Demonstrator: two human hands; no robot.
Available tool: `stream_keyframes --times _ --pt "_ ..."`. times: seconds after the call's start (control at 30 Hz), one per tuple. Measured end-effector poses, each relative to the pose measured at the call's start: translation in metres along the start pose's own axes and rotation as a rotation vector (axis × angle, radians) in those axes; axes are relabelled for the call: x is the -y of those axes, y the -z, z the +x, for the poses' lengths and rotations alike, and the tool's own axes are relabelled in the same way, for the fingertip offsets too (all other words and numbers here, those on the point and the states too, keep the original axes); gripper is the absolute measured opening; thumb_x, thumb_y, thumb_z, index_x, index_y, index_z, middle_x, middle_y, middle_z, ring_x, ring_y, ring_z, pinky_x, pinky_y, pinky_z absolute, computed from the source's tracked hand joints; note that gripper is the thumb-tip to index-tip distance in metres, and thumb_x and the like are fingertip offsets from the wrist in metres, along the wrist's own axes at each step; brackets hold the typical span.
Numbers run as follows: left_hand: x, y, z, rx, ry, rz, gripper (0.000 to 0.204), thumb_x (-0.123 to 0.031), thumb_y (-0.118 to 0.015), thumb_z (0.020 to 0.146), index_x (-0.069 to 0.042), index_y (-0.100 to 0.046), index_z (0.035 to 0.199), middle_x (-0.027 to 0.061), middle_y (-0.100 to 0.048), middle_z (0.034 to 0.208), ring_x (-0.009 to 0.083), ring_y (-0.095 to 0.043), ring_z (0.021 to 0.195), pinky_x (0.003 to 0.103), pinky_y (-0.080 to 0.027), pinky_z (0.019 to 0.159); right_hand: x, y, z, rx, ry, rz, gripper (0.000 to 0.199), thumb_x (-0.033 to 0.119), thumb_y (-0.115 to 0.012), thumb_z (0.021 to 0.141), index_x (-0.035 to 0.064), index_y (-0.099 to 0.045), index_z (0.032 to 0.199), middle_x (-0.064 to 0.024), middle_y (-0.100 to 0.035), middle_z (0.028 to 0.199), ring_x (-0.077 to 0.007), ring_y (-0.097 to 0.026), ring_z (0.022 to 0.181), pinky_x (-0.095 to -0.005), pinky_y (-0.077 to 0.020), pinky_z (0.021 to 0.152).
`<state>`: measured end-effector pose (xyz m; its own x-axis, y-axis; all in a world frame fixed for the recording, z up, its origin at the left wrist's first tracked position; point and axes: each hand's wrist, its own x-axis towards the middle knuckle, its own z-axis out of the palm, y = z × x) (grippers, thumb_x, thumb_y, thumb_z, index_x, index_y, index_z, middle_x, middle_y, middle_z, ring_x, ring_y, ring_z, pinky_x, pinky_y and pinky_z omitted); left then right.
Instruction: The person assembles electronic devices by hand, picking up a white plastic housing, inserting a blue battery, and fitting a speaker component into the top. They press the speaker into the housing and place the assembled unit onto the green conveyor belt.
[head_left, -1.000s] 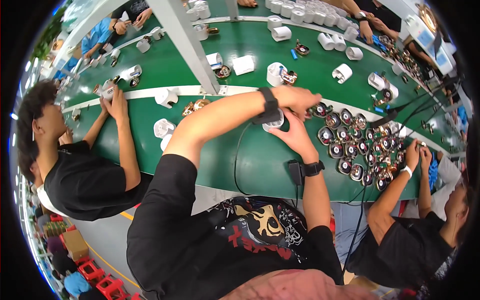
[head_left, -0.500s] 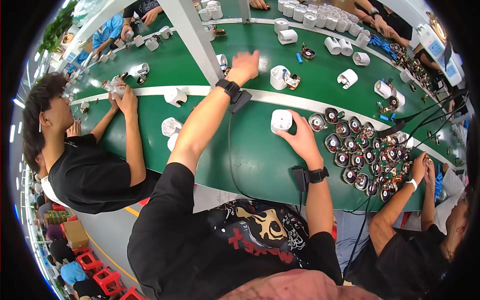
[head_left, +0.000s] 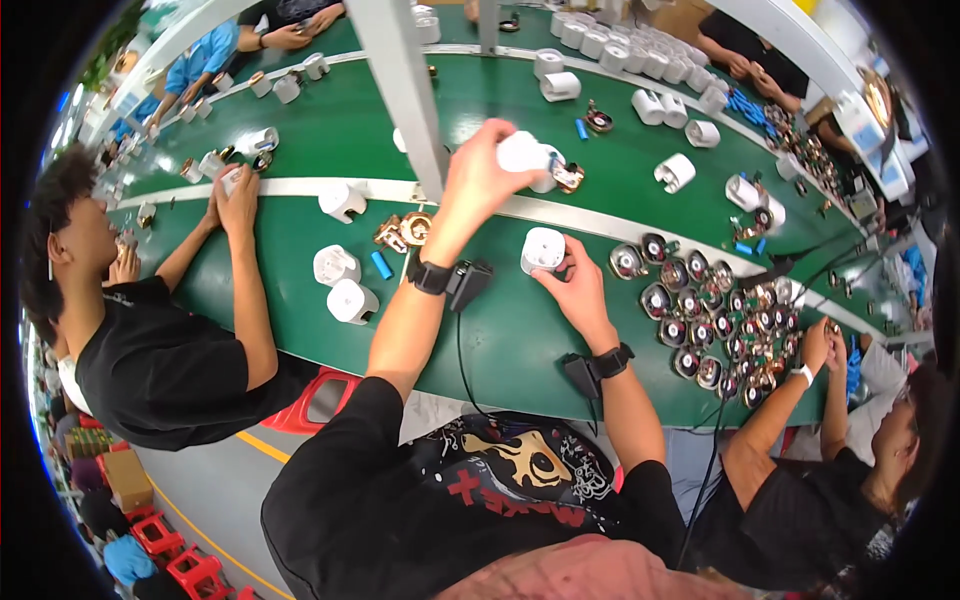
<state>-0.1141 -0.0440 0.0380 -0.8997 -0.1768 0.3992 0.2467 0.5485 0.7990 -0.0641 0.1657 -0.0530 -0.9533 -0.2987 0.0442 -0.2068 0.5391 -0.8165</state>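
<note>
My right hand [head_left: 575, 285] is closed round a white cup-shaped housing [head_left: 543, 250] whose top face points up, close over the green work surface. Beyond it, my left hand [head_left: 485, 170] is stretched across the pale divider strip, its fingers and thumb round another white housing [head_left: 520, 152], blurred by motion. Right behind that stands a housing [head_left: 546, 175] with a copper-coloured assembly [head_left: 569, 177] at its side. Left of my left forearm are brass-coloured parts [head_left: 404, 231], a blue cylindrical cell [head_left: 381, 265] and two white housings [head_left: 352, 301].
A dense cluster of round speaker-like units [head_left: 700, 310] covers the right of the bench. A white post [head_left: 405, 90] rises beside my left hand. Co-workers sit on both sides, the left one holding a white piece [head_left: 233, 180]. Rows of white housings [head_left: 620, 55] line the far side.
My left hand, earlier open beside the post, has come right and nearer and closed on a white housing. My right hand has moved slightly left with its housing. Parts formerly behind my left forearm now show.
</note>
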Motion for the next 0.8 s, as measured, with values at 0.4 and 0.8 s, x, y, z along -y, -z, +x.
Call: stream_keyframes --times 0.4,0.8 --pt "-0.055 -0.001 -0.043 0.171 -0.311 -0.218 0.068 -0.021 -0.087 0.061 -0.006 -0.059 0.121 0.0141 -0.062 0.111 0.0335 -0.058 0.105 0.041 -0.048 0.093 -0.001 0.023 0.089 0.17 0.071 1.138 0.04 0.013 -0.064 0.089 -0.0009 -0.055 0.125 -0.01 -0.065 0.117 -0.0151 -0.066 0.083 -0.0307 -0.0551 0.075" --pt "-0.065 -0.01 -0.056 0.365 -0.332 -0.136 0.063 -0.009 -0.086 0.061 -0.008 -0.056 0.116 0.011 -0.052 0.117 0.0333 -0.052 0.107 0.042 -0.048 0.091 -0.052 0.029 0.3 -0.203 0.031 -0.623 0.042 0.039 -0.073 0.079 0.0066 -0.069 0.106 -0.0177 -0.071 0.094 -0.0339 -0.069 0.084 -0.0414 -0.0543 0.079"
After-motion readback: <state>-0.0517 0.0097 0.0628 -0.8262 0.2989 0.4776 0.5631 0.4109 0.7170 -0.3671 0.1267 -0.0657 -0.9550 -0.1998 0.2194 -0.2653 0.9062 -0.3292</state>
